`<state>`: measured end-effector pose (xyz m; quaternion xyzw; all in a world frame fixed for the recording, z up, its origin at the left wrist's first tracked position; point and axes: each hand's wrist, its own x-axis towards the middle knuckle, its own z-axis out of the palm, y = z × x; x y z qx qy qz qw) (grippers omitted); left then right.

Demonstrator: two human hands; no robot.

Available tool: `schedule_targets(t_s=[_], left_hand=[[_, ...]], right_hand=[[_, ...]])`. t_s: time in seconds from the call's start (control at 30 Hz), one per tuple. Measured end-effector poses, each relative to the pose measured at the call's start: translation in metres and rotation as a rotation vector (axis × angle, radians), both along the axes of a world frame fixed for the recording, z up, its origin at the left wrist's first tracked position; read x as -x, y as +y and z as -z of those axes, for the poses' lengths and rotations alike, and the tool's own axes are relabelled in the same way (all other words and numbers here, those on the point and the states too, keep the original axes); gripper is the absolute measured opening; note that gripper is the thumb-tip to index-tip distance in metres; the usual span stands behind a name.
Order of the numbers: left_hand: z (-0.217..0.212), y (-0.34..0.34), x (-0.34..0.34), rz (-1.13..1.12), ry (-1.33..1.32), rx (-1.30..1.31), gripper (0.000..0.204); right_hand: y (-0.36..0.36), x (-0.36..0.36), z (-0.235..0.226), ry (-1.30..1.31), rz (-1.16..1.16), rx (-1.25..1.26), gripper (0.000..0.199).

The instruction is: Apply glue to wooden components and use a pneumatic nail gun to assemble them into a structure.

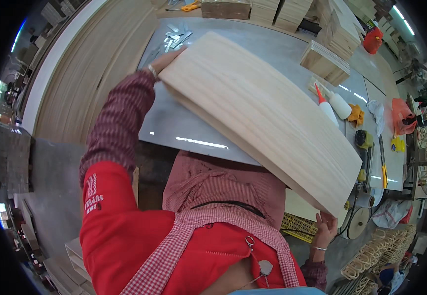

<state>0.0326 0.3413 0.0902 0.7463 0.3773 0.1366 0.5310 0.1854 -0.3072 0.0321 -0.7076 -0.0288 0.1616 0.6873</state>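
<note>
A long, pale wooden box-like piece [262, 118] lies tilted across my view, its broad grained face up and a narrower side toward me. My left hand [168, 61] grips its far left end, with the fingers partly hidden behind the wood. At the near right corner my right hand [325, 227] holds the other end, beyond the table's front edge. Just past my left hand, several flat metal strips [176, 37] lie in a loose pile. To the right of the wood are a white glue bottle with a red tip [325, 105] and a second white bottle [340, 105].
The grey-topped table [174, 130] lies under the wood. Stacked wooden blocks [325, 63] stand at its far right. A yellow-black power tool [364, 139], an orange cloth [355, 115] and a yellow-handled cutter [383, 162] lie right. Long boards [95, 64] are stacked left.
</note>
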Motion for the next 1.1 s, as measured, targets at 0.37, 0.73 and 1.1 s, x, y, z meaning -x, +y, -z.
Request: schedule_targets(t_s=[0.37, 0.73, 1.1], left_hand=[[0.029, 0.069, -0.062, -0.344, -0.56, 0.292, 0.054], [0.039, 0.0, -0.105, -0.357, -0.858, 0.465, 0.071], [0.036, -0.086, -0.081, 0.082, -0.611, 0.709, 0.069]], right_hand=[[0.076, 0.046, -0.022, 0.138, -0.033, -0.052, 0.05], [0.126, 0.089, -0.005, 0.14, -0.266, -0.148, 0.044], [0.175, 0.08, 0.002, 0.093, -0.483, -0.118, 0.039]])
